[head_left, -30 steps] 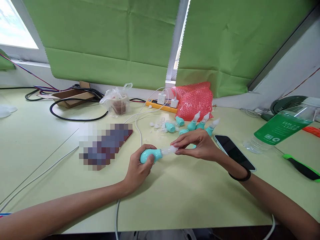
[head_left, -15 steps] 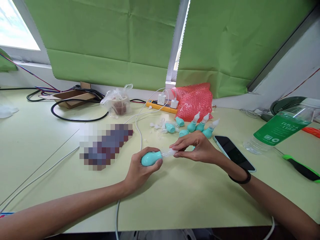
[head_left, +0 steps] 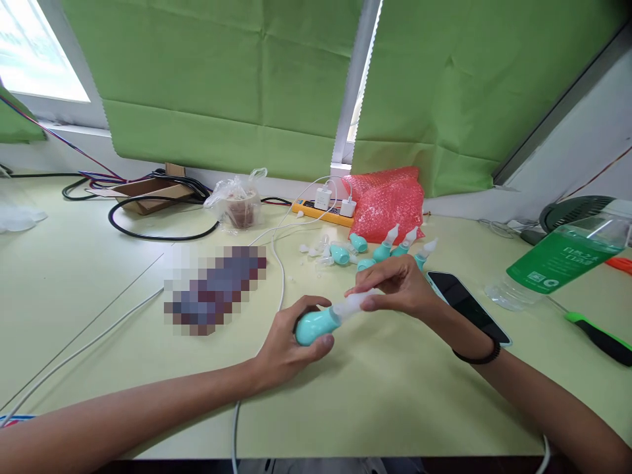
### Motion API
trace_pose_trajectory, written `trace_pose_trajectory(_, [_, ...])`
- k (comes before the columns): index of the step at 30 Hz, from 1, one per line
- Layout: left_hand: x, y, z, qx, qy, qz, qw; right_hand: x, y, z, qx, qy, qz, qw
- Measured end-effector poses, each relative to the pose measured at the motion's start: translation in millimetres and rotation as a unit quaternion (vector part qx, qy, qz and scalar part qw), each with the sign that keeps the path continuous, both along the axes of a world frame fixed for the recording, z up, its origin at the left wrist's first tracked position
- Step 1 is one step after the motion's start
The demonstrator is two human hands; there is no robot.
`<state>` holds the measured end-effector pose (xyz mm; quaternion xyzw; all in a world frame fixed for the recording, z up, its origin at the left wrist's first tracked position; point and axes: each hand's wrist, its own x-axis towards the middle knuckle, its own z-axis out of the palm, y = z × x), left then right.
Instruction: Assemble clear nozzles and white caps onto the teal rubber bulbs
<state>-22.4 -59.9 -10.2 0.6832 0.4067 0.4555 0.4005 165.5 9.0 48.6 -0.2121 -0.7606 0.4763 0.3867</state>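
A teal nasal aspirator bulb (head_left: 316, 327) with a frosted, translucent tip (head_left: 349, 305) is held over the table, slanting up to the right. My left hand (head_left: 296, 339) curves loosely around the bulb, fingers on its far side and thumb along its near side. With thumb and fingertips, my right hand (head_left: 390, 289) pinches the far end of the tip. Beyond my right hand stand several more teal bulbs (head_left: 382, 251) with pale tips fitted. Loose teal bulbs (head_left: 340, 255) and small clear parts (head_left: 323, 247) lie to their left.
A phone (head_left: 467, 306) lies right of my right hand, near a tilted green-labelled bottle (head_left: 557, 260) and a green-black handled tool (head_left: 600, 337). Behind are a red bubble-wrap bag (head_left: 388, 207), a power strip (head_left: 316, 212), a bagged pot (head_left: 240, 209) and a cardboard box (head_left: 153, 196). White cables cross the table.
The bulb and both hands have shifted right, and the tip now slants upward more. The frosted tip sits against the bulb's neck, where a clear piece showed before. My left hand's grip looks looser.
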Motion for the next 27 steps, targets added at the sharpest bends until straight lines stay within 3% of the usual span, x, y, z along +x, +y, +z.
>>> trace_pose_trajectory(2, [-1, 1, 0.2, 0.020, -0.005, -0.004, 1.000, 3, 3, 5.9, 0.030, -0.007, -0.088, 0.996])
trace_pose_trajectory(5, [0, 3, 0.4, 0.059, 0.014, 0.041, 0.997, 11, 13, 11.0, 0.089, -0.004, -0.242, 0.966])
trace_pose_trajectory(9, [1, 7, -2.9, 0.153, 0.173, 0.075, 0.970, 22, 35, 4.5, 0.160, -0.029, -0.356, 0.920])
trace_pose_trajectory(14, [-2, 12, -11.3, 0.250, 0.425, 0.040, 0.869, 26, 55, -15.8, 0.198, -0.114, -0.360, 0.905])
trace_pose_trajectory(17, [-5, 14, -15.3, 0.261, 0.483, 0.031, 0.835, 24, 57, -23.5, 0.199, -0.121, -0.349, 0.908])
trace_pose_trajectory(20, [-9, 20, -16.6, 0.250, 0.471, 0.034, 0.846, 21, 56, -27.6, 0.213, -0.108, -0.347, 0.907])
trace_pose_trajectory(24, [-13, 29, -14.5, 0.219, 0.406, 0.058, 0.886, 19, 55, -29.6, 0.234, -0.112, -0.351, 0.900])
trace_pose_trajectory(27, [-13, 32, -13.2, 0.220, 0.368, 0.048, 0.902, 18, 52, -27.7, 0.295, -0.132, -0.367, 0.872])
